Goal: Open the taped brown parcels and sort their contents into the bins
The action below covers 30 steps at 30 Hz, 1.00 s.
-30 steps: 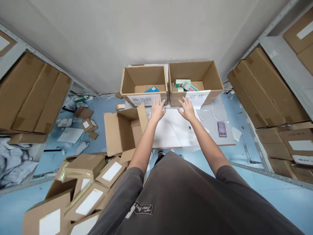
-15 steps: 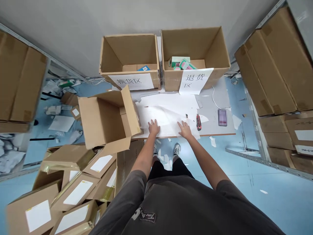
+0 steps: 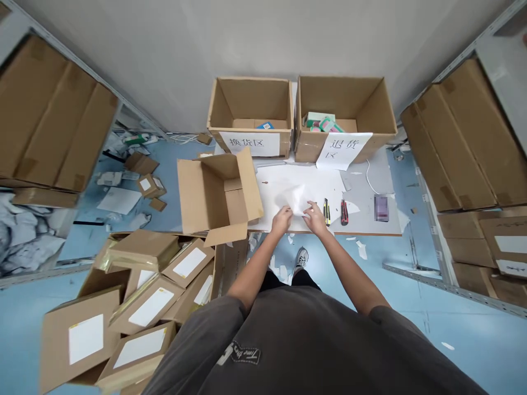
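My left hand [image 3: 282,220] is at the front edge of the table, its fingers closed on a creased white paper sheet [image 3: 297,198]. Facing it from the right, my right hand [image 3: 315,217] pinches the same sheet with bent fingers. Between the two hands the paper is gathered and partly raised off the table. Just right of my right hand lies a yellow-and-black utility knife [image 3: 326,212], and beyond it a red-and-black utility knife [image 3: 344,212]. More white paper [image 3: 272,189] covers the tabletop beneath the sheet.
Two labelled cartons stand at the back, a left carton [image 3: 251,104] and a right carton [image 3: 341,104] holding small boxes. An open carton [image 3: 195,192] sits left of my hands. Below it, taped parcels [image 3: 142,249] are piled up. A purple pixelated object [image 3: 381,209] lies at right.
My hands have gone from lying flat and spread on the paper to gripping it, closer together. The sheet is bunched inward, exposing the yellow utility knife. The view has shifted.
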Each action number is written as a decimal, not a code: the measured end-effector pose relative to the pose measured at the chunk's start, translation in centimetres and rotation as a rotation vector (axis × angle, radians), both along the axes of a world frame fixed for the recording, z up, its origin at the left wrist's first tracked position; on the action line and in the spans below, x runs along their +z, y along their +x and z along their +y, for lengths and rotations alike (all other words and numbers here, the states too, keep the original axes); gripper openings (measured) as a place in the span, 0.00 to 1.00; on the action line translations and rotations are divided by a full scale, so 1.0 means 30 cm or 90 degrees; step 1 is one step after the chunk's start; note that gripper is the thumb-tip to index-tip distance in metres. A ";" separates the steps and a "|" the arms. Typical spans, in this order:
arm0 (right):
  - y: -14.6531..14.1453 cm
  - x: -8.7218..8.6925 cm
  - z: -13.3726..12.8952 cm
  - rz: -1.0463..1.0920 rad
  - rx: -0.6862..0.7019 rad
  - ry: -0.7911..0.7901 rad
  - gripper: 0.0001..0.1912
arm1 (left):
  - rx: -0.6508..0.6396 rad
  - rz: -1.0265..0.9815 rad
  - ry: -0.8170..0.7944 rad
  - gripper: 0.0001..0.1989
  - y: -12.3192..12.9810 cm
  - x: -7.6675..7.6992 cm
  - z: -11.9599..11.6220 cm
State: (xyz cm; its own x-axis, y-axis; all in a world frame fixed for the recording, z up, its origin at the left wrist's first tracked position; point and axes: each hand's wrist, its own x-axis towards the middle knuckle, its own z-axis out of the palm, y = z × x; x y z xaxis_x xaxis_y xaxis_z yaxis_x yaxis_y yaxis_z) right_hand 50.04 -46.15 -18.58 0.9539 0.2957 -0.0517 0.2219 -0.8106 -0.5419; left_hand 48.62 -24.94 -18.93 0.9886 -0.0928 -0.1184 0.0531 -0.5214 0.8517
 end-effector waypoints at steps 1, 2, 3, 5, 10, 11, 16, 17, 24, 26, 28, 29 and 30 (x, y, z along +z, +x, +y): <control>0.003 0.068 0.021 -0.025 0.039 0.021 0.12 | -0.028 -0.042 -0.033 0.09 -0.013 0.064 -0.001; 0.007 0.133 0.043 -0.047 0.071 0.037 0.13 | -0.049 -0.075 -0.062 0.08 -0.025 0.128 0.005; 0.013 0.196 0.066 -0.066 0.093 0.049 0.15 | -0.066 -0.099 -0.088 0.07 -0.036 0.192 0.019; 0.033 0.312 0.117 -0.106 0.113 0.071 0.18 | -0.089 -0.117 -0.138 0.06 -0.057 0.315 0.072; 0.151 0.554 0.334 -0.246 0.102 0.197 0.23 | 0.024 -0.239 -0.209 0.18 -0.103 0.550 0.350; 0.182 0.589 0.404 -0.273 0.085 0.239 0.24 | 0.113 -0.289 -0.198 0.19 -0.114 0.574 0.427; 0.296 0.596 0.859 -0.283 0.039 0.385 0.22 | 0.313 -0.278 0.061 0.14 -0.179 0.534 0.797; 0.303 0.562 0.945 -0.256 0.044 0.372 0.23 | 0.263 -0.233 0.135 0.14 -0.194 0.505 0.847; 0.296 0.274 1.150 0.120 0.159 0.024 0.56 | -0.016 0.066 0.416 0.23 -0.278 0.327 0.953; 0.298 0.230 1.109 0.095 0.173 0.009 0.58 | -0.035 0.061 0.408 0.20 -0.286 0.305 0.964; 0.301 0.208 1.064 0.040 0.181 0.007 0.54 | -0.062 0.072 0.390 0.19 -0.284 0.288 0.976; 0.303 0.203 1.044 0.021 0.182 -0.001 0.51 | -0.076 0.080 0.381 0.19 -0.280 0.280 0.979; 0.305 0.202 1.028 0.011 0.183 -0.015 0.48 | -0.089 0.087 0.373 0.20 -0.276 0.271 0.981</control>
